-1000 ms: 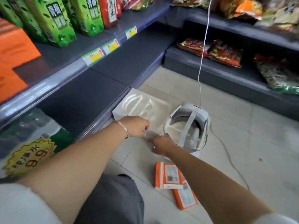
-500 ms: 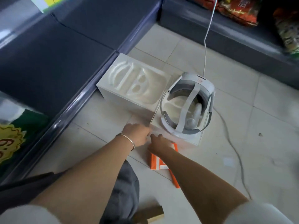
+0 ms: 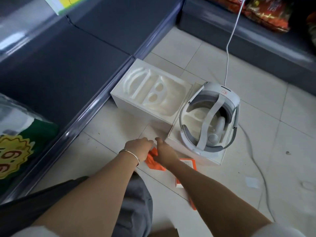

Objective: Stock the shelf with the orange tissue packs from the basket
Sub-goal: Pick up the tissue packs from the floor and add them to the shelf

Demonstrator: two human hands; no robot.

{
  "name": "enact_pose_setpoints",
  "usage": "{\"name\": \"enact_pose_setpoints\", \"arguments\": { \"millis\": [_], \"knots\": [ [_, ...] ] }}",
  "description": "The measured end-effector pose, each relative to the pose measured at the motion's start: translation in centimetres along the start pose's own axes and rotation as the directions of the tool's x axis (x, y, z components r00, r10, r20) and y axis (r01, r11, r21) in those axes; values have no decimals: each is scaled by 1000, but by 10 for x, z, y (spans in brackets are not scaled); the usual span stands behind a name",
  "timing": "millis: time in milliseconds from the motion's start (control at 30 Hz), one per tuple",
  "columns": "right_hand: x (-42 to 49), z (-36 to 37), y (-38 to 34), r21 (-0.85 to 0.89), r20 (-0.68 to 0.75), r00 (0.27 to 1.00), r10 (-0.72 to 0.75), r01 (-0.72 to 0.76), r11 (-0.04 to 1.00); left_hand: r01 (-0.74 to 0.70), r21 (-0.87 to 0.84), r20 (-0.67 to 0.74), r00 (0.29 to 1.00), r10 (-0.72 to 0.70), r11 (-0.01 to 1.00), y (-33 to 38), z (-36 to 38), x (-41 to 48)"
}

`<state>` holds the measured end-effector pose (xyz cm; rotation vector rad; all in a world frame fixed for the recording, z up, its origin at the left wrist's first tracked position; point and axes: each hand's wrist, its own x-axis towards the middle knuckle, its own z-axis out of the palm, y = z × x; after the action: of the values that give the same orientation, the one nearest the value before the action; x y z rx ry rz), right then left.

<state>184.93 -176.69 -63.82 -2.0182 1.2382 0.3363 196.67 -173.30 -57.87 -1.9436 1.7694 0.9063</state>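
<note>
Tissue pack between the hands on the floor, shelf not yet stocked.
I see one orange tissue pack (image 3: 154, 159) crumpled at centre. The left hand (image 3: 139, 147) curls round it. The right hand (image 3: 165, 154) lies over it with its fingers hidden, so I cannot tell its grip. At 4 o'clock more orange packs (image 3: 188, 164) lie on the floor (image 3: 256, 100). The bottom shelf (image 3: 68, 69) at 10 o'clock shows none, so I judge nearly all the stocking remains. No basket is in view. At 2 o'clock a headset (image 3: 222, 94) rests on a white box (image 3: 212, 159).
</note>
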Motion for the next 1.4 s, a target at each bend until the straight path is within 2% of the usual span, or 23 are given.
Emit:
{"name": "enact_pose_setpoints", "arguments": {
  "millis": [133, 233, 400, 500, 567, 633, 733, 833, 900, 967, 1067, 1200, 1300, 1400],
  "knots": [
    [3, -22, -22, 229, -63, 993, -101, 113, 967, 75, -62, -130, 988, -83, 995, -14, -9, -3],
    [5, -32, -30, 280, -105, 983, -149, 173, 944, 126, -108, -195, 970, -145, 986, -25, -19, -2],
    [14, -35, -35, 163, -6, 984, -177, 175, 971, 141, -195, -130, 977, -168, 971, -37, -28, -4],
    [17, -29, -22, -8, 85, 996, -39, 40, 999, 118, -268, -130, 979, -157, 956, -38, -32, -6],
    [16, -28, -16, -41, 99, 994, 44, -40, 998, 102, -268, -122, 983, -139, 958, -35, -34, -8],
    [15, -27, -13, -34, 81, 996, 44, -42, 999, 134, -165, -128, 979, -156, 977, -30, -33, -9],
    [10, -28, -15, 17, 39, 998, -45, 44, 999, 170, 158, -148, 978, -147, 973, -14, -31, -9],
    [5, -32, -14, 57, 17, 992, -123, 122, 991, 146, 227, -143, 983, -115, 963, 6, -28, -9],
    [2, -33, -5, 41, 72, 990, -119, 116, 992, 152, 222, -115, 985, -129, 963, 15, -23, -10],
    [-4, -32, 13, 7, 148, 987, -64, 64, 998, 144, 248, -91, 988, -125, 958, 22, -18, -10],
    [-11, -25, 48, -137, 233, 969, 85, -54, 989, 101, 271, -74, 994, -84, 957, 33, -9, -9],
    [-14, -4, 82, -278, 279, 936, 213, -134, 951, 34, 247, -51, 998, -22, 968, 42, -3, -1],
    [-13, 10, 95, -198, 224, 908, 354, -313, 929, 27, 230, -39, 999, -19, 973, 40, -3, 4],
    [-17, 22, 95, -86, 172, 844, 508, -500, 861, 32, 218, -38, 999, -24, 975, 38, -3, 9]
  ]
}}
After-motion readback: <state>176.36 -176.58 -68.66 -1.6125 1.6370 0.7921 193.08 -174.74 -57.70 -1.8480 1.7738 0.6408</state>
